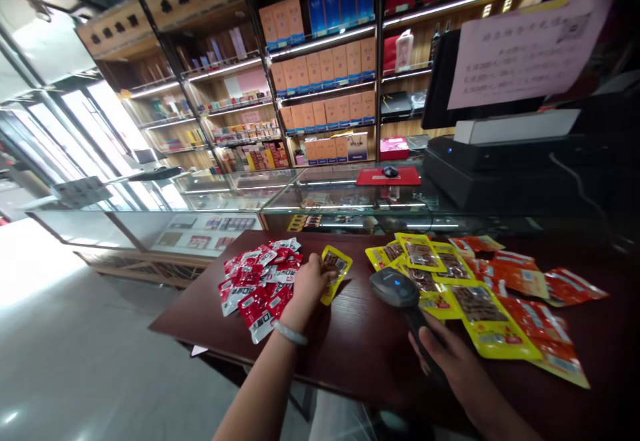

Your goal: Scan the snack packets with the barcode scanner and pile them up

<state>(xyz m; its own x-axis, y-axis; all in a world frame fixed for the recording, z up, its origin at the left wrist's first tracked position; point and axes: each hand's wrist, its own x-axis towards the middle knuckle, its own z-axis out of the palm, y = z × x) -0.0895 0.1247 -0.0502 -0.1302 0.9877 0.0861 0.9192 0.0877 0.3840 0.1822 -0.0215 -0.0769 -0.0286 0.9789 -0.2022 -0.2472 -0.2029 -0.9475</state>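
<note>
Your left hand (309, 282), just left of the frame's centre, pinches a small yellow snack packet (335, 272) against the tabletop (350, 341), fingers closed on its left edge. A pale bangle (290, 333) rings that wrist. Your right hand (450, 354), low and right of centre, is wrapped around the grip of a dark barcode scanner (400, 292), whose rounded head with a small blue light points toward the upper left, at the packet.

Between your two hands lies a bare strip of dark, glossy wood grain, the only open room on the surface. Touching your left hand on its far side is a heap of red packets (257, 281), crinkled foil, spilling close to the tabletop's left edge, which falls off to pale shiny floor (75, 361). To the right of the scanner, larger yellow packets (450, 281) with clear windows overlap one another, and orange packets (530, 294) fan out beyond them toward the right of the frame.

Past the tabletop's far edge stands a glass display counter (280, 191) carrying a red mouse mat (387, 176). In the upper right sits a black till monitor (500, 74) with a paper notice.
</note>
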